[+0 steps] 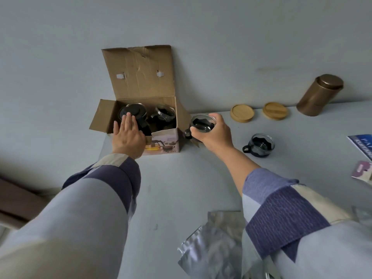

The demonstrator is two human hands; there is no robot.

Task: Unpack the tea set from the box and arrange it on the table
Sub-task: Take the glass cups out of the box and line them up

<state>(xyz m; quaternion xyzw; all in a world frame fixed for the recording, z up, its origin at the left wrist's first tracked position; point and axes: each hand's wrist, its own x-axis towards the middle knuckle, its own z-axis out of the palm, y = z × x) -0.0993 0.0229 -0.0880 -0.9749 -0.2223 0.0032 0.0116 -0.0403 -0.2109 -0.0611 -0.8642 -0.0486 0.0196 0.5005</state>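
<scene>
Our left hand (128,135) lies flat, fingers spread, on the near edge of the open cardboard box (163,143) — inside it we see a dark-lidded teapot (132,112) and another glass cup (163,114). Our right hand (215,131) grips a glass cup (202,124) by its rim, just right of the box. A second cup (259,144) stands on the bench (181,188) near two wooden coasters (242,113).

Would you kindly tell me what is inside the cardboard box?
Inside the cardboard box are a glass teapot and a glass cup; the left hand hides anything below.
</scene>
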